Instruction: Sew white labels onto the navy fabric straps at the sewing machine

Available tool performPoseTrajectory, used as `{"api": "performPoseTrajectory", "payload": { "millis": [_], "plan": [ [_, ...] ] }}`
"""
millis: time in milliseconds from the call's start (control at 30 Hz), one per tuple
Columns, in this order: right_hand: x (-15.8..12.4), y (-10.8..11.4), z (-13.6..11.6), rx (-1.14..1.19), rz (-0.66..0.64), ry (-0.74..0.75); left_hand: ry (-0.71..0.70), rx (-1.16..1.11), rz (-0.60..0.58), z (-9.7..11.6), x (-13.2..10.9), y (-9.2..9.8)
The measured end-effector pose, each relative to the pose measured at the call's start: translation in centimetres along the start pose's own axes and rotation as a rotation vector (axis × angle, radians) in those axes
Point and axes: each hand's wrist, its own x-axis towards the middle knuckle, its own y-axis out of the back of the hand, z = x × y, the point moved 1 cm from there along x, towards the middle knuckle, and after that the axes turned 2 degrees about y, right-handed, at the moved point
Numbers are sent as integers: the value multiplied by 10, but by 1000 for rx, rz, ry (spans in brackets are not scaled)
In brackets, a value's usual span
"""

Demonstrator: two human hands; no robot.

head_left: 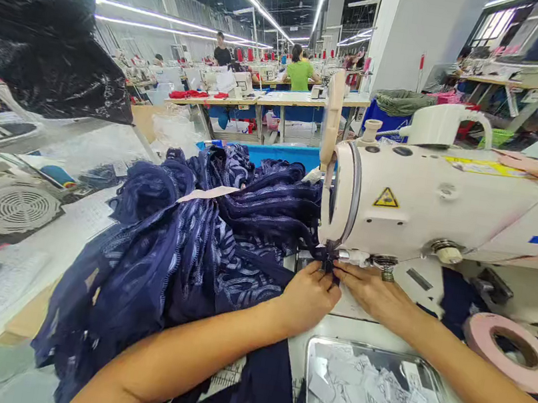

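Observation:
Under the needle area of a cream sewing machine point(405, 202), both hands work at the edge of a navy garment piece. My left hand point(312, 297) is closed, its curled fingers gripping the navy fabric point(279, 272) just in front of the presser foot point(330, 254). From the right, my right hand point(362, 286) pinches the same cloth beside the foot, fingertips close to those of my left hand. A big heap of navy lace garments point(193, 237) lies left of the machine, and a pale strip point(209, 194) crosses it. The exact stitching point is hidden by fingers and fabric.
A metal tray point(308, 369) of printed white labels point(371, 398) sits before my right forearm. Right of it lies a pink tape roll point(514, 352). A black plastic bag point(47, 27) hangs at upper left. Other people sit at machines farther back.

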Motion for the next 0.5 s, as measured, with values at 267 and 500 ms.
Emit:
{"api": "performPoseTrajectory", "payload": {
  "millis": [267,500],
  "plan": [
    [5,10,0,61,-10,3,32,-11,-89,2,2,1],
    [3,1,4,106,18,-21,55,-6,-127,3,5,0]
  ]
}}
